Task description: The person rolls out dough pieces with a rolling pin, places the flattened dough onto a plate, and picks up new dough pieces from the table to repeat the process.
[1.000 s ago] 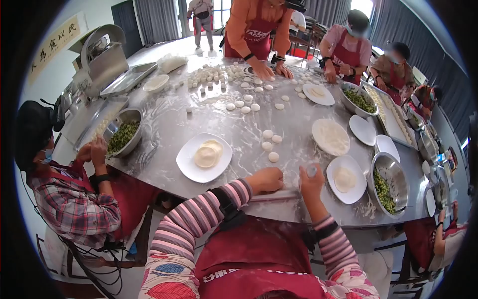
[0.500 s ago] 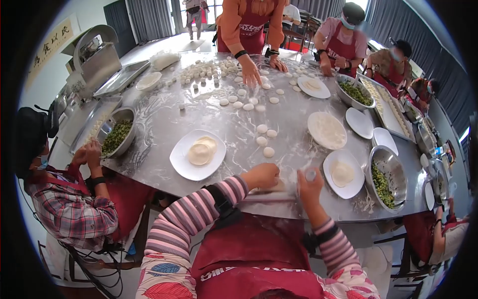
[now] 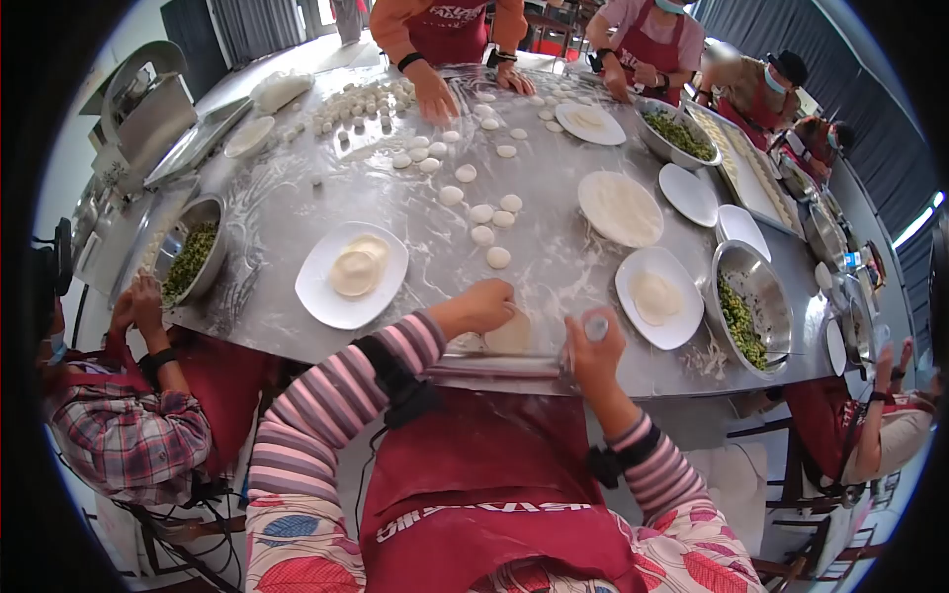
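Communal kitchen: floury table (image 3: 259,212), dough rounds (image 3: 481,212)

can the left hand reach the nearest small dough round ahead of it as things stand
Probably yes: the nearest small dough round sits just beyond the left hand, with only floured table between them, though that hand seems busy at the flattened dough.

Dough disc (image 3: 509,335) is cream; apron (image 3: 484,450) maroon; sleeves (image 3: 321,397) striped pink-and-grey.

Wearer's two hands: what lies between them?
A flat dough piece, on the floury table between left hand and right hand; head view.
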Demonstrator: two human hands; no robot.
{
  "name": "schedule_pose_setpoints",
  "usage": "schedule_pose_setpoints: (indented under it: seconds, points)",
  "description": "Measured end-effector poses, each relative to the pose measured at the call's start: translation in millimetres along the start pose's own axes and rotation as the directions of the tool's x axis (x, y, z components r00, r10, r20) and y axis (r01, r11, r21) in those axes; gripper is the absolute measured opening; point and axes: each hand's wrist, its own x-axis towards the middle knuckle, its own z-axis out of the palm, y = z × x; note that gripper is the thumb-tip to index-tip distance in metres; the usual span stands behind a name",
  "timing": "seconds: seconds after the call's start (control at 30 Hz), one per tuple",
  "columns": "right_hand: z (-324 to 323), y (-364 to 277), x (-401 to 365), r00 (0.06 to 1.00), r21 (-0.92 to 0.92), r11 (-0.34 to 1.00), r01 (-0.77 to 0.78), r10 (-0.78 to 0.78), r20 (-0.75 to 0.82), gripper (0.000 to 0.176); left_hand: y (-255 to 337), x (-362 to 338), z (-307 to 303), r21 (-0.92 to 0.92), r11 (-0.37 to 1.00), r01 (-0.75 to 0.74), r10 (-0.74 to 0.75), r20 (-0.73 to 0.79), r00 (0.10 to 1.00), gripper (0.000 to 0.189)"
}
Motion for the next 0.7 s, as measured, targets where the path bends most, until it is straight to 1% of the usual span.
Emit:
schedule_pose_setpoints:
  seconds: [0.03, 0.1, 0.13, 0.2, 0.23, 0.3, 0.33, 0.4, 0.43, 0.47, 0.5, 0.53, 0.57, 0.6, 0.63, 0.7]
  points:
    - [0, 4, 1, 1.000, -0.003, 1.000, -0.001, 0.001, 0.003, 0.019, -2, -3, -3, -0.004, 1.000, 0.000, 0.000, 0.000, 1.000, 0.017]
    - [1, 14, -1, 1.000, 0.024, 1.000, -0.019, 0.019, -0.003, 0.019, -1, -12, -6, -0.229, 0.962, 0.149, -0.130, 0.096, 0.987, 0.025]
    - [7, -10, 16, 0.992, -0.071, 0.990, 0.121, -0.124, -0.029, 0.019, 1, -12, -5, -0.221, 0.963, 0.153, -0.133, 0.101, 0.986, 0.025]
    - [36, 11, 47, 0.982, -0.126, 0.980, 0.153, -0.166, -0.095, 0.021, 7, -11, -6, 0.010, 1.000, 0.004, -0.004, 0.004, 1.000, 0.017]
    - [46, 12, 58, 0.981, -0.127, 0.981, 0.147, -0.161, -0.104, 0.021, 6, -6, -3, 0.016, 1.000, 0.000, 0.000, 0.013, 1.000, 0.017]
    - [56, 12, 72, 0.975, -0.089, 0.974, 0.209, -0.215, -0.057, 0.024, 4, 4, 1, 0.120, 0.993, -0.001, 0.012, -0.089, 0.996, 0.016]
    - [52, 11, 68, 0.974, -0.094, 0.972, 0.215, -0.221, -0.058, 0.024, 6, 3, 0, 0.118, 0.993, -0.007, 0.018, -0.093, 0.996, 0.016]
    - [33, 8, 45, 0.974, -0.175, 0.967, 0.186, -0.204, -0.096, 0.023, 7, 0, -4, 0.177, 0.984, -0.025, 0.019, 0.037, 0.999, 0.016]
    - [19, 3, 29, 0.989, -0.133, 0.983, 0.127, -0.137, -0.064, 0.022, 2, 1, -3, 0.166, 0.986, -0.024, 0.020, 0.028, 0.999, 0.016]
    - [7, -8, 12, 0.995, -0.129, 0.988, 0.081, -0.088, -0.045, 0.021, -7, 2, 0, 0.078, 0.997, -0.008, 0.010, -0.018, 1.000, 0.017]
    - [3, -2, 1, 0.996, -0.131, 0.988, 0.080, -0.085, -0.035, 0.021, -13, 0, 3, -0.008, 1.000, 0.006, -0.006, -0.058, 0.998, 0.017]
    - [0, 6, -8, 0.999, -0.023, 1.000, 0.020, -0.021, -0.033, 0.021, -11, -6, 0, -0.011, 1.000, 0.009, -0.010, -0.058, 0.998, 0.017]
    - [-1, 13, -11, 0.999, 0.086, 0.996, -0.037, 0.040, -0.028, 0.022, -7, -11, -4, -0.054, 0.998, 0.015, -0.016, -0.017, 1.000, 0.017]
    - [6, 18, -2, 0.998, 0.013, 1.000, 0.002, -0.001, -0.063, 0.021, -3, -14, -6, -0.094, 0.995, 0.021, -0.019, 0.025, 0.999, 0.016]
    - [16, 11, 14, 0.998, 0.017, 1.000, 0.000, 0.001, -0.069, 0.021, -2, -14, -5, -0.088, 0.996, 0.021, -0.018, 0.029, 0.999, 0.016]
    - [33, -7, 47, 0.987, -0.182, 0.974, 0.132, -0.146, -0.069, 0.020, 1, -12, -2, -0.032, 0.999, -0.003, 0.002, -0.039, 0.999, 0.018]
